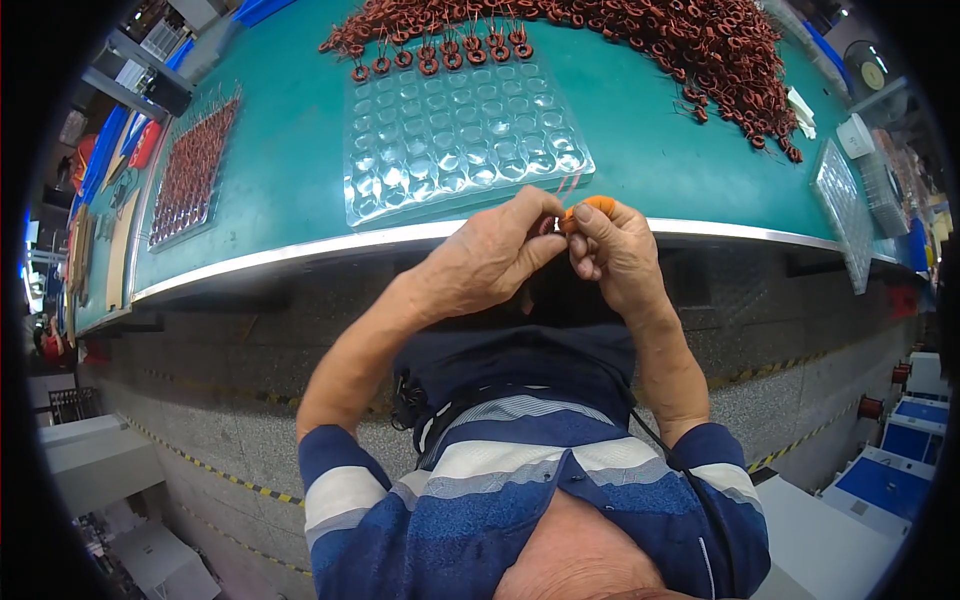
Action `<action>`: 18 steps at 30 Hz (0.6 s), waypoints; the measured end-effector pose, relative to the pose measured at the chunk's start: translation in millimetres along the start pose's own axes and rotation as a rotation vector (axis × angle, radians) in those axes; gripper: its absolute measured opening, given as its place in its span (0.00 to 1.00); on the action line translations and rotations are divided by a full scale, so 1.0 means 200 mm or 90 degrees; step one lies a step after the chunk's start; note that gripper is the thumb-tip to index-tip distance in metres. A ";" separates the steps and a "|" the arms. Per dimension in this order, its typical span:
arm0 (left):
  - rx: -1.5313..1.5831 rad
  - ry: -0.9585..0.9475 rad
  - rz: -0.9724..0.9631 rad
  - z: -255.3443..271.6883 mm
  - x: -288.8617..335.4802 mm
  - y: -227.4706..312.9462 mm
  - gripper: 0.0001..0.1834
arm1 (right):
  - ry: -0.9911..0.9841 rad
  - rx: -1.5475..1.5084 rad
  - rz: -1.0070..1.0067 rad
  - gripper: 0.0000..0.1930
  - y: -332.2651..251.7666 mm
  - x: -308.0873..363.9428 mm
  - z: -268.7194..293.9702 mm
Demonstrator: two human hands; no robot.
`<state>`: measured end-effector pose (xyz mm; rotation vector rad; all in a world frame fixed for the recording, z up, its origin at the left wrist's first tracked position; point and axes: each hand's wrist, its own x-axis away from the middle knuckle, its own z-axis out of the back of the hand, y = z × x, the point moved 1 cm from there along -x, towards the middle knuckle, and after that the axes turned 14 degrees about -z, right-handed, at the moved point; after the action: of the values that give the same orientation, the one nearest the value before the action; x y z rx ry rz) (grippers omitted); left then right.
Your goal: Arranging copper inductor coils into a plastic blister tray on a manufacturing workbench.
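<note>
Just past the table's near edge, my left hand [500, 250] pinches a small copper-red wire coil [547, 226] between thumb and fingers. Two thin wire leads [568, 188] stick up from it. My right hand [620, 250] meets it from the other side, its fingers closed at the coil; an orange covering [590, 206] wraps its index finger. Whether the right fingertips grip the coil or a wire end is hidden. Beyond the hands lies a clear plastic tray [460, 140] with round pockets. Ring coils [450, 55] with upright leads sit in its far rows.
A large heap of copper-red ring coils [640, 50] spreads over the far side of the green table [290, 120]. At the left stands a filled coil tray [195, 170]. Clear trays [842, 205] overhang the right edge, near a white paper scrap [802, 112]. A metal strip [300, 258] edges the table.
</note>
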<state>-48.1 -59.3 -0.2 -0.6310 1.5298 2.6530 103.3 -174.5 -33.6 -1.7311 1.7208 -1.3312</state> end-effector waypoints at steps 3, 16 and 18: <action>-0.126 -0.095 -0.079 0.07 0.00 0.05 0.17 | -0.031 0.031 -0.080 0.13 -0.03 0.00 -0.01; 0.462 0.236 -0.048 -0.16 0.07 -0.04 0.16 | 0.093 0.164 0.140 0.11 -0.07 0.05 -0.10; 0.515 0.267 -0.044 -0.18 0.06 -0.06 0.18 | 0.097 0.190 0.116 0.12 -0.07 0.02 -0.07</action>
<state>-43.7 -86.0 -30.1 -1.1392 2.3820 1.6466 100.1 -170.6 -14.4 -1.3076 1.6142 -1.5758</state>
